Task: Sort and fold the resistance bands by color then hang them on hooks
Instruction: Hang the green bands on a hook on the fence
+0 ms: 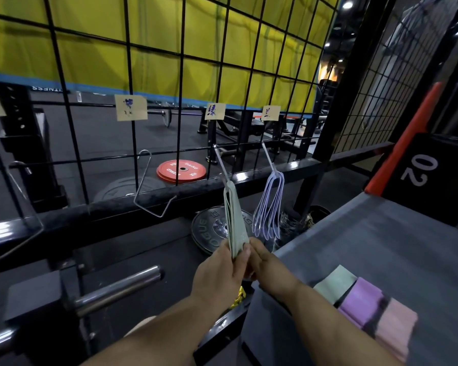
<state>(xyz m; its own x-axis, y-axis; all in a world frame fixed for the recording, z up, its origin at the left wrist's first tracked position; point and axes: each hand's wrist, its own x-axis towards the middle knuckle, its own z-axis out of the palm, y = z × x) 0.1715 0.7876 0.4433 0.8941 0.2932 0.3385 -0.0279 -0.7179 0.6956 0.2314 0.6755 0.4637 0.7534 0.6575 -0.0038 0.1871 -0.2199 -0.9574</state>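
Head view shows the green bands (234, 220) hanging as one bundle from the hook (220, 165) under the green label (215, 111). Both hands are at the bundle's bottom end. The left hand (220, 270) pinches that end, thumb on the near face and fingers behind. The right hand (267, 262) touches the same end from the right; whether it grips or only steadies, I cannot tell. The bundle's long axis runs from the grip up, far and slightly left to the hook, so the hung end lies straight above and beyond the hands, and the bands look drawn fairly straight between the two. Just right of them the blue bands (269, 207) hang loose on their own hook, near but apart. The step in hand seems to be settling the greens. Once they are let go, what is left is the folded pile on the table (381, 233) at near right: a green piece (333, 282), purple (362, 299) and pink (397, 323). That pile is closer to the right hand. The empty hook (146, 186) under the purple label (131, 107) is well to the left, on the left hand's side.
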